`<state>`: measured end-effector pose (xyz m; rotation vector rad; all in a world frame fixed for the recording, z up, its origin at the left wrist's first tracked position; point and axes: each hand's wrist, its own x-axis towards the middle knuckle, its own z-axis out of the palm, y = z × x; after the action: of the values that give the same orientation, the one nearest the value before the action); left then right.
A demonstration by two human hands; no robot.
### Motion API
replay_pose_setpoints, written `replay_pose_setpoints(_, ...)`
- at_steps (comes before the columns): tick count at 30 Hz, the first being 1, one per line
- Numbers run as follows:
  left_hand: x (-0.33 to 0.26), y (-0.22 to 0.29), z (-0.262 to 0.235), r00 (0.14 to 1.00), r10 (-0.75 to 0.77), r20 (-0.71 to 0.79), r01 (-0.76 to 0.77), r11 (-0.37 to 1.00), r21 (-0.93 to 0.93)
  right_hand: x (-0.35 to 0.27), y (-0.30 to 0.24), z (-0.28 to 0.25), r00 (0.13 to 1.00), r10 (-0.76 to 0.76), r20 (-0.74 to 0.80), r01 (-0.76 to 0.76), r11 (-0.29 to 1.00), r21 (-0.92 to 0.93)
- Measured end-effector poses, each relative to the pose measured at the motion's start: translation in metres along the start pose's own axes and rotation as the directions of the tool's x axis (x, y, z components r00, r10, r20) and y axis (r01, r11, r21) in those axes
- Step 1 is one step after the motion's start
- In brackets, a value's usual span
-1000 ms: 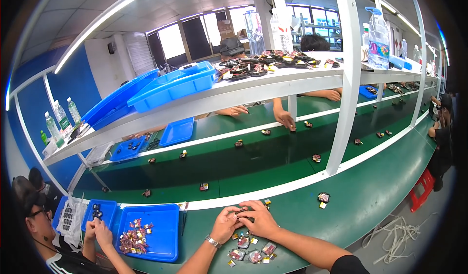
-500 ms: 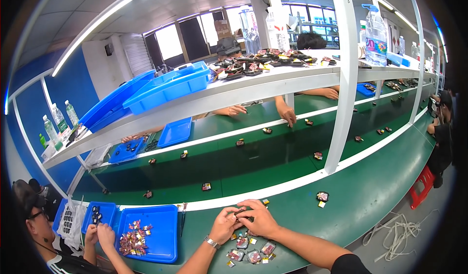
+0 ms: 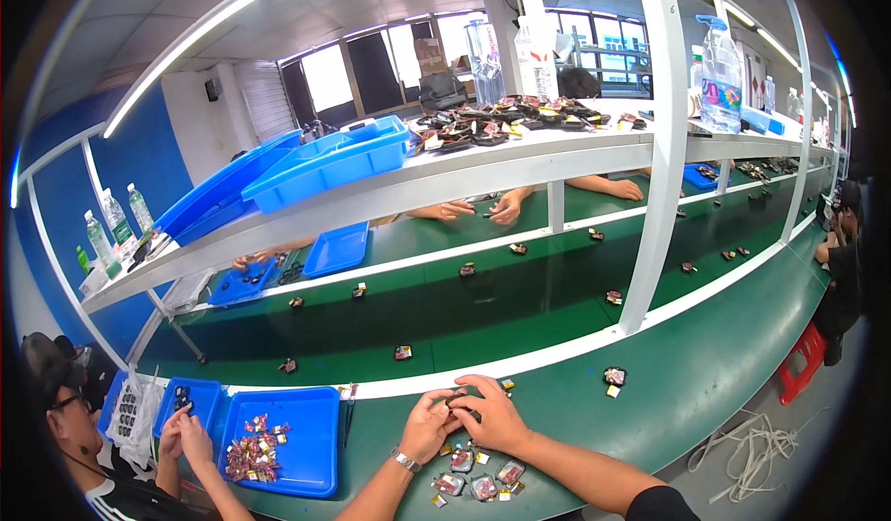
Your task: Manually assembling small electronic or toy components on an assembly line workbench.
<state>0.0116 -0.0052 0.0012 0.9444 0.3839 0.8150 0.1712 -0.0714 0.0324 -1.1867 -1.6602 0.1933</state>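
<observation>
Above the green worktop (image 3: 566, 400), my left hand (image 3: 427, 426) and my right hand (image 3: 497, 419) meet, both with fingers closed around a small dark piece (image 3: 456, 398). My fingers cover most of it, so its exact kind is hidden. A watch with a metal band (image 3: 406, 461) sits on my left wrist. Just below my hands lies a group of small electronic units (image 3: 483, 488), clear-grey cases with reddish parts and yellow-white tabs. Another such unit (image 3: 614, 375) rests by itself to the right.
At left, a blue tray (image 3: 320, 447) holds a heap of small reddish parts. A neighbour's hands (image 3: 188, 439) work beside it. Spaced units lie along the dark green conveyor belt (image 3: 520, 312). A white post (image 3: 654, 196) and an overhead shelf (image 3: 464, 170) stand ahead.
My hands keep their grip on the dark piece, with small finger shifts. Across the belt, a person's hand has drawn back from it. The left neighbour's hands have risen slightly. Belt units shifted slightly in view.
</observation>
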Motion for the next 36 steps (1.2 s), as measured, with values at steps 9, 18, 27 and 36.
replay_pose_setpoints(9, 0.0, 0.0, -0.004, 0.999, -0.038, -0.036, 0.037, 0.999, -0.029, 0.003, 0.003, 0.003, 0.978, -0.187, -0.089, 0.171, 0.972, -0.159)
replay_pose_setpoints(18, 0.002, -0.002, -0.008, 0.999, -0.042, -0.002, 0.042, 0.999, -0.025, 0.003, 0.001, 0.002, 0.979, -0.206, -0.009, 0.198, 0.948, -0.248)
replay_pose_setpoints(27, 0.0, -0.002, -0.003, 0.998, -0.048, -0.051, 0.05, 0.998, 0.034, 0.003, 0.001, 0.002, 0.985, -0.171, -0.004, 0.164, 0.95, -0.264)
replay_pose_setpoints(36, 0.001, -0.005, 0.001, 0.987, 0.013, -0.161, 0.016, 0.983, 0.18, 0.001, 0.004, 0.008, 0.991, -0.121, -0.049, 0.116, 0.989, -0.096)
